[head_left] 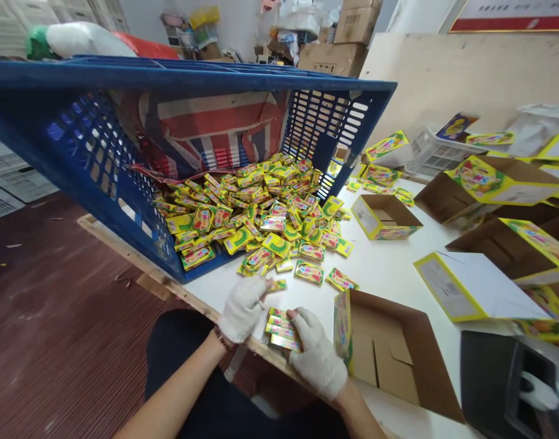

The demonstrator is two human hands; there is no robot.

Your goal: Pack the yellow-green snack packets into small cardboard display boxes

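"How are the fingers?"
"Left hand: narrow, tips touching 1 yellow box; gripped or not, I can't tell. Right hand: curled around a row of 4 boxes."
"The pile?"
"Beyond both, spilling from the blue crate."

the crate lies on its side on that table, packets heaped inside and before its mouth; an open carton sits to their right, stacked boxes stand behind.
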